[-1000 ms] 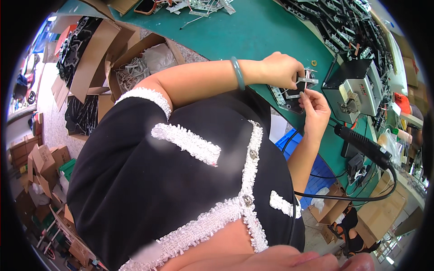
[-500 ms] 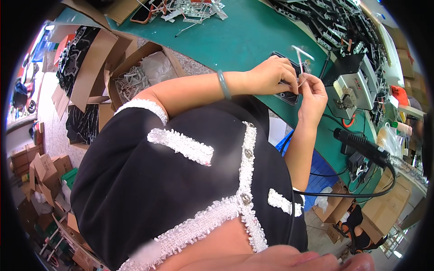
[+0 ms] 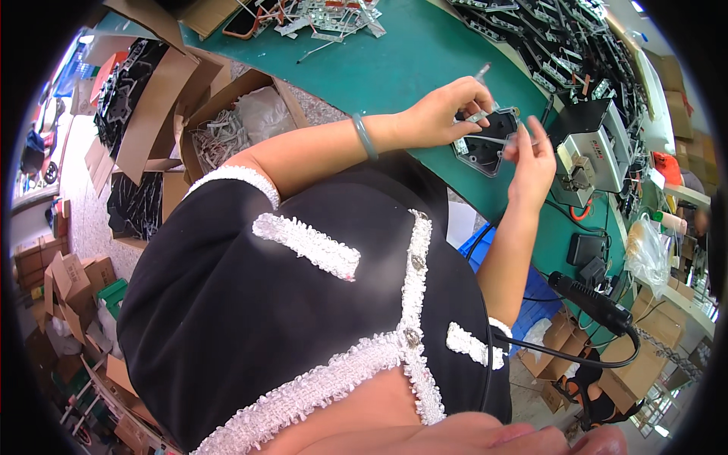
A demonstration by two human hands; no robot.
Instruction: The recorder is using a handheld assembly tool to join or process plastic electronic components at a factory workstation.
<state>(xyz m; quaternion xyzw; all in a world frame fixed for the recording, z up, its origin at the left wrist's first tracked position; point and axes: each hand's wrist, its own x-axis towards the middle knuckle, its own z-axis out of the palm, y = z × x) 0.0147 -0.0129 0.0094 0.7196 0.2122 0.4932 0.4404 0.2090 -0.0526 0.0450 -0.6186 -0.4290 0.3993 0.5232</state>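
Note:
My left hand (image 3: 449, 112), with a bracelet on its wrist, is closed around a small pale strip (image 3: 476, 117) that looks like a light board. A thin white wire (image 3: 489, 139) stretches from it toward my right hand (image 3: 532, 171). The thumb and fingers of that hand pinch the wire's end, though motion blurs the grip. Beneath both hands lies a black angular housing (image 3: 479, 157) on the green table (image 3: 379, 64); its inside shows between them. A blurred slim tip (image 3: 483, 71) sticks up above my left fingers.
Right of my hands stands a grey-and-black machine (image 3: 599, 152). Many black parts with boards (image 3: 531, 38) are heaped beyond. Loose pale strips (image 3: 326, 17) and a phone (image 3: 241, 23) lie at the far left. A black-handled tool (image 3: 591, 299) hangs at the right; cardboard boxes (image 3: 243, 91) flank the table.
My hands have drawn apart, the left one slightly left and up. The strip that stood up above the fingers is lower now, and more of the black housing shows.

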